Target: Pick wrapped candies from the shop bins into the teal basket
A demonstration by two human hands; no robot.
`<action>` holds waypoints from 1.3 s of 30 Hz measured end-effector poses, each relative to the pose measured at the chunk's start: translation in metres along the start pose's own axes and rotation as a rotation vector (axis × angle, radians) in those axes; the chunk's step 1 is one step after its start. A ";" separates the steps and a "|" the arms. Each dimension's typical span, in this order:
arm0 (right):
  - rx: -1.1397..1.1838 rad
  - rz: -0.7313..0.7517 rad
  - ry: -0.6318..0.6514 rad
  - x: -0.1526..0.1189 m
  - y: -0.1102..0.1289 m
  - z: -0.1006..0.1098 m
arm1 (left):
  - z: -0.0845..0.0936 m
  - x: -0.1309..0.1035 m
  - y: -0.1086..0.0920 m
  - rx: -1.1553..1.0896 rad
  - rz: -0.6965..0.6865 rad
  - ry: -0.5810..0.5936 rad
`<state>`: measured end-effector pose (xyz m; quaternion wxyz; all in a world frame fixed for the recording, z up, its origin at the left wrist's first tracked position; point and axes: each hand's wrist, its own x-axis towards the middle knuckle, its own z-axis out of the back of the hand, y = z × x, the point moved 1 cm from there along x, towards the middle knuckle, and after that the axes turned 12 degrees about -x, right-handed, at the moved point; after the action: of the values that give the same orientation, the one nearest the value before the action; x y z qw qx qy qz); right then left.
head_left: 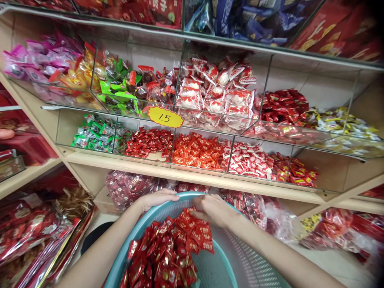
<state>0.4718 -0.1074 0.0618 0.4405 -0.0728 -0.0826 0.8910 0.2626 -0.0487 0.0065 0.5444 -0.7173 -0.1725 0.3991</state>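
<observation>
A teal plastic basket (pixel 124 250) stands in the lower middle, holding many red wrapped candies (pixel 159 256). My left hand (pixel 160 198) rests over the far left part of its rim, fingers closed on the edge. Inside the rim, to the right, my right hand (pixel 211 208) has its fingers curled at a cluster of orange-red packets (pixel 199 234). The fingertips are partly hidden among these packets. Below the cluster, part of the mesh bottom of the basket shows.
Beyond the hands runs a wooden shelf edge (pixel 192 177) with clear bins of candies, including orange-red packets (pixel 196 152). A yellow tag (pixel 165 117) reads 15. Bagged goods (pixel 129 188) lie under the shelf, more bags (pixel 27 228) at left.
</observation>
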 end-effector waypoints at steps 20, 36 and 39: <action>0.042 -0.564 -0.406 0.074 -0.106 0.010 | 0.000 0.000 -0.003 -0.034 0.000 -0.041; 0.296 -0.508 -0.984 0.060 -0.093 0.019 | -0.003 0.003 -0.005 -0.024 0.037 -0.030; 0.450 -0.496 -1.064 0.037 -0.075 0.029 | -0.001 0.006 -0.004 -0.011 0.028 -0.032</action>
<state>0.5018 -0.0353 0.1034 0.5371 0.4964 -0.1152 0.6722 0.2681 -0.0443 0.0084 0.5319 -0.7161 -0.1735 0.4173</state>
